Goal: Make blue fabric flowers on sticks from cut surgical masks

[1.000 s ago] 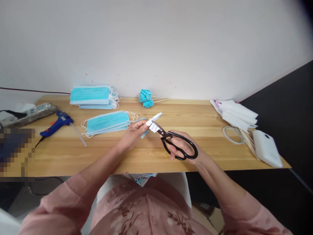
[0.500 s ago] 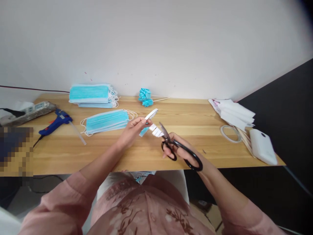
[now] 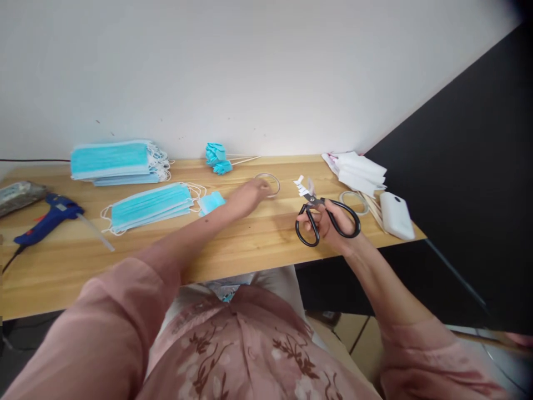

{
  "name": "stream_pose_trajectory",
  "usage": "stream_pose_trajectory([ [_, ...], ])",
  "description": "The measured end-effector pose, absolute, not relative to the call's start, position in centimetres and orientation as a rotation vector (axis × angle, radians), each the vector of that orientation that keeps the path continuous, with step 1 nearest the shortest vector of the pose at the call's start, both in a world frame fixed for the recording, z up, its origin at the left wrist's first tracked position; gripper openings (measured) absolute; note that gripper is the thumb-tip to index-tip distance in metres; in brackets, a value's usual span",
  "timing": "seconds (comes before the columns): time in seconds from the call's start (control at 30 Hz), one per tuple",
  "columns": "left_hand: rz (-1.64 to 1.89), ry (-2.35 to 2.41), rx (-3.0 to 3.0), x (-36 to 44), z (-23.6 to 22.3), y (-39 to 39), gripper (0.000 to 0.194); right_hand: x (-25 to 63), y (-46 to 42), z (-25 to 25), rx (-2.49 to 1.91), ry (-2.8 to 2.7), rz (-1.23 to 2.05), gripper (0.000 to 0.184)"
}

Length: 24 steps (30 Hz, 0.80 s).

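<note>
My left hand [image 3: 250,198] is stretched out low over the table, slightly blurred, with its fingers closed at the near edge of a thin roll of tape [image 3: 273,176]. In my right hand [image 3: 328,225] is a pair of scissors [image 3: 312,201] with large black handle loops, blades pointing away from me. Short white tape strips [image 3: 298,186] cling to the blades. A small cut piece of blue mask material [image 3: 212,203] lies beside my left wrist.
Blue face masks [image 3: 152,206] lie left of my arm, with a taller mask stack [image 3: 110,158] behind. A blue glue gun [image 3: 50,219] lies far left. Blue fabric flowers [image 3: 217,158] on sticks rest near the wall. White sheets [image 3: 360,172], another tape ring [image 3: 358,211] and a white device [image 3: 396,215] sit right.
My left hand has carried the tape roll away from the scissors and down toward the table. The scissors have moved right with the white strips on them. The view has turned right.
</note>
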<state>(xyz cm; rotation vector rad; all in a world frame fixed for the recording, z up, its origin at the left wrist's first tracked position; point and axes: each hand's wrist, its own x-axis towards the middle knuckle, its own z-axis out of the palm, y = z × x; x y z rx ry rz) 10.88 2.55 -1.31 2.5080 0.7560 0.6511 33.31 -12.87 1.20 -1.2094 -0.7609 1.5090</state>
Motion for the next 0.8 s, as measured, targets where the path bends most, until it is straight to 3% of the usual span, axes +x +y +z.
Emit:
stream_pose_trajectory([
  [0.17, 0.771, 0.752, 2.342, 11.9, -0.2, -0.3, 0.036, 32.7, -13.4, 0.3, -1.098, -0.762, 1.447, 0.046],
  [0.3, 0.300, 0.639, 1.600, 9.6, 0.3, -5.4, 0.042, 31.4, -12.5, -1.1, -1.073, -0.816, 1.511, 0.053],
  [0.43, 0.340, 0.759, 1.170, 7.8, 0.0, -7.6, 0.031, 29.9, -11.5, -1.4, -1.025, -0.928, 1.628, 0.055],
  [0.6, 0.375, 0.861, 1.096, 5.4, 0.8, -7.4, 0.013, 29.9, -12.6, -0.9, -1.149, -0.810, 1.711, 0.048],
  [0.8, 0.355, 0.856, 1.113, 5.1, 0.0, -7.2, 0.006, 29.3, -14.3, -0.4, -1.398, -0.882, 1.410, 0.051],
])
